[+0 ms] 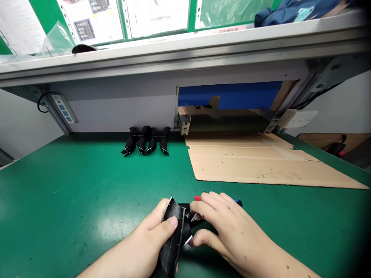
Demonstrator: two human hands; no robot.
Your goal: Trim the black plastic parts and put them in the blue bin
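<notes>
Centrally, over the green tabletop (87,185), the left hand (152,235) pinches in its grip a curved black plastic shell (173,243) with a gridded inner face. Just beside it, the right hand (227,222) arches over a partly hidden red-and-blue object (239,202); whether its grip closes on anything cannot be told. Farther back lie glossy black plastic pieces (152,145) and a flat tan cardboard sheet (249,164).

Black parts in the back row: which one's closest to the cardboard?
The rightmost black part, at the row's right end; the other three lie left of it, farther from the cardboard.
</notes>
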